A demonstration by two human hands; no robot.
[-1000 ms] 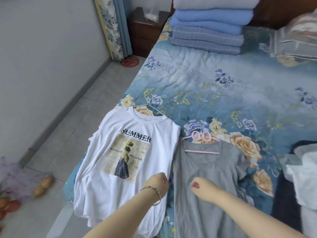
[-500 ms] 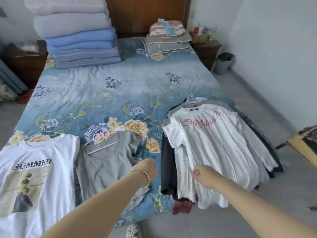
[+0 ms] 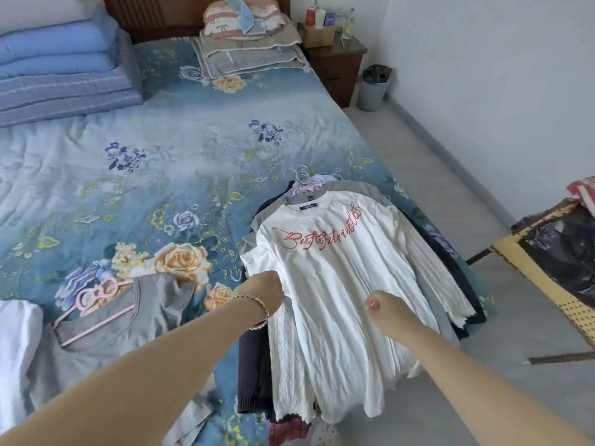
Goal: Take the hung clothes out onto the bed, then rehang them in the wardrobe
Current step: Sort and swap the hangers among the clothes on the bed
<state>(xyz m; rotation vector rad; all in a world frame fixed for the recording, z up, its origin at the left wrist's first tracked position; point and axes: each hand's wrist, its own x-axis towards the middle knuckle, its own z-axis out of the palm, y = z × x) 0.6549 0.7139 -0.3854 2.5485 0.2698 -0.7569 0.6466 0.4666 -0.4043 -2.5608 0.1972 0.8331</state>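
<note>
White T-shirt [image 3: 328,284] is lying atop the clothes pile on the bed [image 3: 193,172], directly under both fists; likely light, limp, slipping easily; hanger hooks [image 3: 301,181], beyond the knuckles, are offering the firmest hold; left hand [image 3: 264,294] and right hand [image 3: 383,309] are curling closed, gripping nothing visible; grey shirt [image 3: 128,317] is lying left of them.

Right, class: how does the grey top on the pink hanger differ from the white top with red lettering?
The grey top lies directly on the quilt; the white top crowns a pile of garments. The grey top is plain; the white top bears red script. Both lie front-up, necklines toward the headboard.
</note>
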